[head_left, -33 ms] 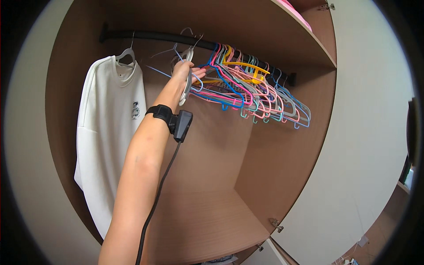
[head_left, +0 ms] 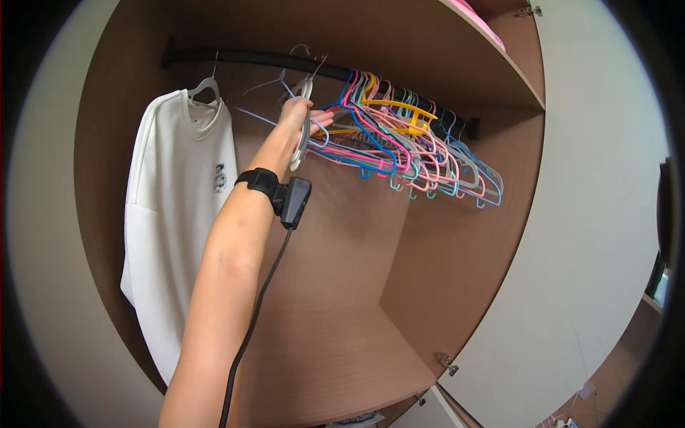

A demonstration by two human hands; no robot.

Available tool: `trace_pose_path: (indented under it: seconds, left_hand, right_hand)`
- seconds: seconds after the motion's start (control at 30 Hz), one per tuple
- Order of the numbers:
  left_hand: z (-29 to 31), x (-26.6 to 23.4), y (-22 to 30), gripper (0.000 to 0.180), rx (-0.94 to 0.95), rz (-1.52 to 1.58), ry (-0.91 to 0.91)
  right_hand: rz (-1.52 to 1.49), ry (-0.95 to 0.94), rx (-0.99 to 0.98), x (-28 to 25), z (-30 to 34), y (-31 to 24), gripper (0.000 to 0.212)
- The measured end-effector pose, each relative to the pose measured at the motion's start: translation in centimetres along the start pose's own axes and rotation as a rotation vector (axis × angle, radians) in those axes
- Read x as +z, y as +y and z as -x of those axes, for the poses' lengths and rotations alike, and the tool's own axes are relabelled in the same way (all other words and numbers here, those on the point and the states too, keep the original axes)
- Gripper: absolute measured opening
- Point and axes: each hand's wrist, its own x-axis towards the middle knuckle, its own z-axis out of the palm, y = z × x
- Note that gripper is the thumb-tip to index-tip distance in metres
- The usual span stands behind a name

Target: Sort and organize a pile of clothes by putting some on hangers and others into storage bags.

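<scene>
My left hand reaches up to the rod, with its thumb and fingers round a few grey and white hangers. Its fingertips stretch out to the right, beside a light-purple hanger. The hooks of the held hangers rise close to the black rod; whether they rest on it is hard to tell. To the left, a white sweatshirt with a small dark print hangs on a grey hanger. Right of my hand, several pink, blue, yellow, grey and green hangers crowd the rod. My right hand is out of view.
The brown wardrobe surrounds the rod, with a shelf above and a bottom board below. A pale door stands open at the right. From a black device on my left wrist, a cable runs down.
</scene>
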Motion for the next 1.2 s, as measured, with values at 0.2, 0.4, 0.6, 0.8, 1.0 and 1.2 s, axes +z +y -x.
trace_pose_path:
  seconds: [0.2, 0.4, 0.6, 0.8, 1.0, 1.2]
  left_hand:
    - [-0.2, -1.7, 1.6, 0.04, -0.242, -0.165, 0.016]
    - [1.0, -2.3, 3.8, 0.031, -0.265, -0.468, 0.015]
    - [2.6, -1.1, 5.1, 0.036, -0.072, -0.796, 0.138]
    - [3.7, 0.1, 6.1, 0.019, -0.125, -1.191, -0.017]
    - [4.4, 0.1, 5.9, 0.014, -0.14, -1.037, 0.077]
    - [2.6, -0.5, 5.0, 0.016, -0.009, -0.955, 0.09]
  right_hand:
    - [0.013, -0.023, -0.024, 0.1, -0.6, -0.7, 0.011]
    - [-0.006, 0.022, -0.076, 0.8, 0.1, 1.0, 0.011]
    - [-0.027, -0.067, -0.022, 0.7, -0.4, 1.0, 0.012]
    - [-0.032, -0.11, -0.027, 0.2, -1.0, 1.0, 0.012]
    - [-0.004, -0.143, -0.038, 0.4, -0.5, 2.2, 0.013]
    - [-0.036, -0.143, -0.02, 0.0, -0.1, 1.9, 0.012]
